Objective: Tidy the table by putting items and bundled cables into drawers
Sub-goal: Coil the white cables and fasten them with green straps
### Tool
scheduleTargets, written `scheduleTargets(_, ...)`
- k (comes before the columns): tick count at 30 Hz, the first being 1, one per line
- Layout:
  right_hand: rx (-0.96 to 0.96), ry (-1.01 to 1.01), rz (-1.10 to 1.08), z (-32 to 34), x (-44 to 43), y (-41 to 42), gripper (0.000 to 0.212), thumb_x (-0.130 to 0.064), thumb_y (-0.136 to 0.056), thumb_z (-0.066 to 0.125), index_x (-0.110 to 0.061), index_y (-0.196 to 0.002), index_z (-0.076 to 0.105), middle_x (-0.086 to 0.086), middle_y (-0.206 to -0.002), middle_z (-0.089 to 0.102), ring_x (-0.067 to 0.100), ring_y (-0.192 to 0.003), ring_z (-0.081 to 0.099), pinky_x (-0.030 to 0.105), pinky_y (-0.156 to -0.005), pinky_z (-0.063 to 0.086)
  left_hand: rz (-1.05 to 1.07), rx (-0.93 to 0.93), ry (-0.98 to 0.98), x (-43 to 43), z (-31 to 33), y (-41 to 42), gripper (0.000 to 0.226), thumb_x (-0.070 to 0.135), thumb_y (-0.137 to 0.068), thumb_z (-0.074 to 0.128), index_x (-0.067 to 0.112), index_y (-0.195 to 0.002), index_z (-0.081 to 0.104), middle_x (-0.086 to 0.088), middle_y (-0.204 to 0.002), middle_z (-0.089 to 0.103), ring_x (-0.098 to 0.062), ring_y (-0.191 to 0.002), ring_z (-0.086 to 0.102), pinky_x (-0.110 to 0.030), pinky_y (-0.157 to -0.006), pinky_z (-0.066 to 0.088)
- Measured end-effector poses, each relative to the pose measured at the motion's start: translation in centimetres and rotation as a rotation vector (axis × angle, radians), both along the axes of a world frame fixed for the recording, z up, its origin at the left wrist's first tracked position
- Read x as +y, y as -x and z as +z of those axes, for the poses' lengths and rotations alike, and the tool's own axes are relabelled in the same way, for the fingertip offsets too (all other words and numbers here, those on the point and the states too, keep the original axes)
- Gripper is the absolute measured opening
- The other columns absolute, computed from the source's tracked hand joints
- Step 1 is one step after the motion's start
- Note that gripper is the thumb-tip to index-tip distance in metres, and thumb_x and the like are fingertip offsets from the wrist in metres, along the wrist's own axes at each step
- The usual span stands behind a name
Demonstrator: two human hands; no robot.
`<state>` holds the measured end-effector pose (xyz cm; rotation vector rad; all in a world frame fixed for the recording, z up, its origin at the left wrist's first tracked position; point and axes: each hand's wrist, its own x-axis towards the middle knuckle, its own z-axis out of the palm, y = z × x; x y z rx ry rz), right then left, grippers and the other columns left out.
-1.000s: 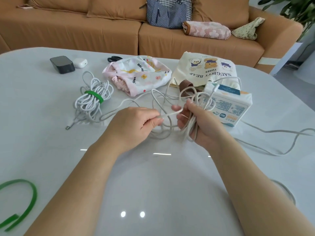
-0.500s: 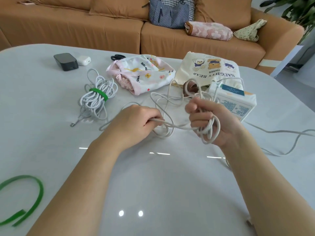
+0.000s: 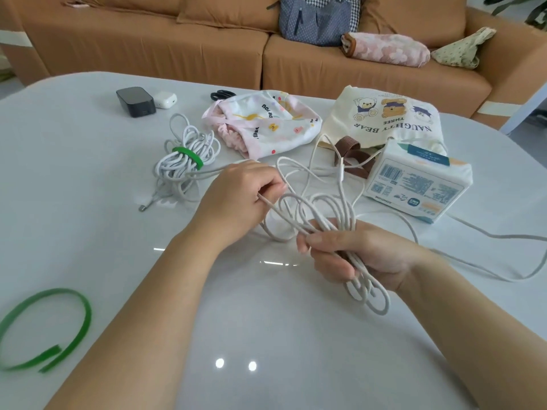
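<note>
A long white cable (image 3: 307, 184) lies partly looped over the white table (image 3: 74, 202). My right hand (image 3: 355, 255) grips a bunch of its loops, which hang out below my palm. My left hand (image 3: 239, 196) pinches a strand of the same cable just left of the loops. The cable's free length trails off to the right edge. A second white cable bundle (image 3: 185, 159), tied with a green strap, lies to the left. A loose green strap (image 3: 53, 327) lies at the near left.
A black charger block (image 3: 135, 101) and white earbud case (image 3: 165, 99) sit at the far left. Scissors (image 3: 222, 94), a pink printed pouch (image 3: 263, 122), a bear tote bag (image 3: 384, 119) and a tissue pack (image 3: 417, 182) lie beyond my hands. A brown sofa stands behind.
My right hand has dropped lower and nearer with the gathered loops, turning palm up. My left hand has drawn another strand toward the bunch.
</note>
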<state>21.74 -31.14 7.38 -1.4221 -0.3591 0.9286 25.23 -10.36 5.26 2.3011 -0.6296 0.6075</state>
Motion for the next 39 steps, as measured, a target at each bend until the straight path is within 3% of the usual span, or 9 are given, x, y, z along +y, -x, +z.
scheduleTargets(4, -0.025, -0.321, -0.122, -0.5, -0.5, -0.2, 0.005, -0.016, -0.087, 0.062, -0.015, -0.084, 0.066, 0.002, -0.056, 0.057, 0.019, -0.06, 0.061, 0.028, -0.064, 0.051, 0.05, 0.056, 0.016, 0.1, -0.4, -0.1, 0.023, 0.032, -0.091, 0.054, 0.015, -0.082, 0.066, 0.006, -0.08, 0.064, -0.012, -0.079, 0.056, -0.028, -0.072, 0.045)
scheduleTargets(7, -0.052, -0.572, -0.16, -0.9, -1.2, -0.9, 0.006, -0.024, -0.087, 0.064, -0.02, -0.091, 0.065, -0.005, -0.067, 0.058, 0.01, -0.059, 0.06, 0.03, -0.071, 0.055, 0.108, 0.084, 0.034, 0.1, -0.7, -0.2, 0.012, 0.025, -0.093, 0.058, 0.017, -0.088, 0.065, 0.01, -0.086, 0.064, -0.004, -0.08, 0.054, -0.013, -0.069, 0.038)
scheduleTargets(10, -0.04, -0.73, -0.194, -0.5, -1.7, -1.3, 0.006, -0.023, -0.091, 0.058, -0.021, -0.093, 0.063, -0.01, -0.067, 0.054, 0.004, -0.055, 0.051, 0.025, -0.068, 0.051, 0.155, 0.171, 0.039, 0.2, -1.0, -0.4, 0.009, 0.024, -0.094, 0.056, 0.019, -0.089, 0.061, 0.01, -0.088, 0.063, -0.009, -0.085, 0.056, -0.027, -0.078, 0.045)
scheduleTargets(17, -0.071, -0.357, -0.58, -1.2, -0.8, -1.4, 0.007, -0.016, -0.084, 0.06, -0.013, -0.09, 0.058, -0.007, -0.048, 0.028, 0.007, -0.041, 0.033, 0.02, -0.05, 0.042, 0.084, 0.197, 0.263, -0.6, -0.3, 0.9, 0.017, 0.017, -0.096, 0.054, 0.013, -0.084, 0.065, 0.005, -0.065, 0.066, -0.004, -0.064, 0.063, -0.022, -0.067, 0.049)
scheduleTargets(21, -0.022, -0.293, -0.664, -1.4, -0.6, -1.5, 0.033, -0.022, -0.077, 0.06, -0.008, -0.108, 0.063, -0.003, -0.06, 0.037, 0.008, -0.044, 0.036, 0.022, -0.051, 0.043, -0.065, 0.169, 0.151, -2.7, 0.0, 1.8, 0.018, 0.023, -0.093, 0.052, 0.017, -0.081, 0.064, 0.014, -0.057, 0.056, 0.001, -0.055, 0.054, -0.021, -0.059, 0.044)
scheduleTargets(27, 0.012, -0.338, -0.683, -1.3, -0.6, -1.6, 0.018, -0.018, -0.078, 0.061, -0.006, -0.092, 0.064, 0.0, -0.065, 0.041, 0.008, -0.049, 0.042, 0.021, -0.053, 0.046, -0.165, 0.231, -0.034, -3.4, -0.2, 1.7, 0.025, 0.033, -0.09, 0.049, 0.015, -0.079, 0.064, 0.009, -0.066, 0.056, -0.009, -0.064, 0.049, -0.027, -0.063, 0.042)
scheduleTargets(33, 0.002, -0.572, -0.666, -1.1, -0.5, -1.7, 0.018, -0.022, -0.087, 0.046, -0.013, -0.074, 0.055, -0.001, -0.063, 0.056, 0.013, -0.064, 0.063, 0.032, -0.074, 0.058, -0.166, 0.241, -0.133, -3.5, -0.2, 1.6, 0.027, 0.037, -0.091, 0.049, 0.017, -0.077, 0.06, 0.007, -0.067, 0.056, -0.013, -0.065, 0.049, -0.034, -0.062, 0.041)
scheduleTargets(36, 0.148, -0.664, -0.515, -0.4, -2.3, -2.6, 0.014, -0.019, -0.092, 0.039, -0.015, -0.079, 0.042, -0.005, -0.051, 0.044, 0.006, -0.041, 0.048, 0.027, -0.058, 0.055, -0.102, 0.095, -0.295, -1.8, 0.0, 0.7, 0.034, 0.038, -0.092, 0.041, 0.015, -0.08, 0.062, 0.004, -0.075, 0.06, -0.02, -0.076, 0.054, -0.035, -0.066, 0.042)
scheduleTargets(39, 0.425, -0.583, -0.132, -0.1, -4.4, -3.2, 0.013, -0.014, -0.097, 0.047, -0.008, -0.087, 0.05, 0.006, -0.072, 0.056, 0.009, -0.04, 0.054, 0.025, -0.048, 0.05, -0.069, 0.023, -0.334, -0.6, 0.4, 0.0, 0.035, 0.038, -0.088, 0.04, 0.014, -0.078, 0.064, 0.001, -0.077, 0.061, -0.023, -0.077, 0.056, -0.032, -0.071, 0.038)
